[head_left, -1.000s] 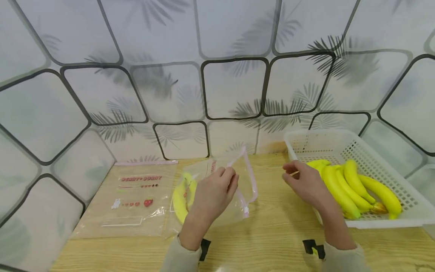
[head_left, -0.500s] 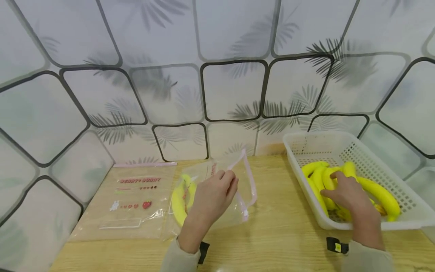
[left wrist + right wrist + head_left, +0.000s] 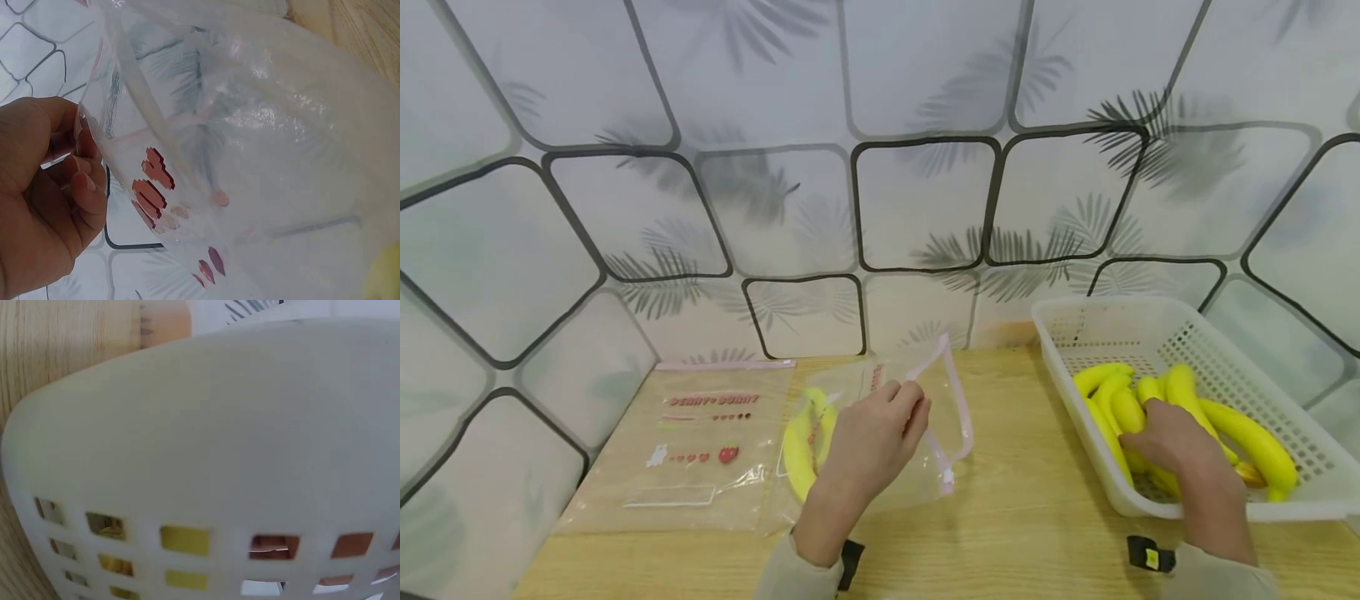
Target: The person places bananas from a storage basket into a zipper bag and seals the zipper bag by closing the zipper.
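Note:
My left hand [image 3: 872, 433] pinches the upper side of a clear zip bag [image 3: 917, 479], whose pink-edged mouth gapes toward the right. In the left wrist view, thumb and fingers of this hand [image 3: 50, 194] meet at the thin plastic of the bag [image 3: 281, 169]. Yellow bananas [image 3: 797, 454] lie inside at the bag's left end. My right hand [image 3: 1180, 446] reaches down among loose bananas [image 3: 1255, 442] in a white plastic basket [image 3: 1292, 508]. Its fingertips are hidden by the hand and fruit, so I cannot tell whether they grip a banana. The basket wall [image 3: 187, 425] fills the right wrist view.
A second clear zip bag [image 3: 685, 429], printed with red lettering and a strawberry, lies flat at the left. Everything stands on a wooden table [image 3: 1000, 500], with a patterned wall covering [image 3: 917, 208] close behind. Table surface shows between the held bag and the basket.
My right hand has moved right from near the basket's left rim, then lower among the bananas. The left hand keeps its pinch on the bag, nearly in place.

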Motion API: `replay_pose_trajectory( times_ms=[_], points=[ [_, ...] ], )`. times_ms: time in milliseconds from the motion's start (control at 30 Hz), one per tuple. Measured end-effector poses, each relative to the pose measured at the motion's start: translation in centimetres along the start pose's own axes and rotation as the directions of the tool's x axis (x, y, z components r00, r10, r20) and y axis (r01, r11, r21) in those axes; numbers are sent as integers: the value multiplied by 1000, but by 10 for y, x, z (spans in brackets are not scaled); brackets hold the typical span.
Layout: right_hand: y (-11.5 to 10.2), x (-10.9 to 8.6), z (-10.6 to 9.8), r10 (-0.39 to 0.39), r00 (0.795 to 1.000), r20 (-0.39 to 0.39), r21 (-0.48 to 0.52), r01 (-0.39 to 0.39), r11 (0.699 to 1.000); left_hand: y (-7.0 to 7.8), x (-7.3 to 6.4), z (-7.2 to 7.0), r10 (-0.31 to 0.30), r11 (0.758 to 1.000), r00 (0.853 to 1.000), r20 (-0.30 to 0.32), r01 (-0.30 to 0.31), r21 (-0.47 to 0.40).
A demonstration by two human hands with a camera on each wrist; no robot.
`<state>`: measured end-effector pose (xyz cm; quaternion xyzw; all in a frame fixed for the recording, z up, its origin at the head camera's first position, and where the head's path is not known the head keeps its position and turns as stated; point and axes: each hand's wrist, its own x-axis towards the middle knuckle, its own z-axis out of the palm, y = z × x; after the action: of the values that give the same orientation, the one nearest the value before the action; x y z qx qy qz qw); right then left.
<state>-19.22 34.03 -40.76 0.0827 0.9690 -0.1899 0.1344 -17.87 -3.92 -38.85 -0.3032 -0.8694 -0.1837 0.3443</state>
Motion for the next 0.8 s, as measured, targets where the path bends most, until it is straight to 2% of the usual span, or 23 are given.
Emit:
replay_pose_trajectory(
  times_ms=[233,500,633,800],
  points=[
    [1,-2,3,23,999,25,-19,-23,1000,0,-1,-1,-2,1000,1000,3,2,-6],
    [6,-4,6,-44,996,78,-1,44,999,-1,-4,-1,0,1000,1000,19,0,-9],
    [0,-6,5,-70,997,24,-6,71,997,-2,-4,-1,4,1000,1000,19,-4,-10],
    [-11,-10,-5,-48,998,-36,41,50,998,-3,-4,-2,15,1000,1000,-1,-15,-8]
  ],
)
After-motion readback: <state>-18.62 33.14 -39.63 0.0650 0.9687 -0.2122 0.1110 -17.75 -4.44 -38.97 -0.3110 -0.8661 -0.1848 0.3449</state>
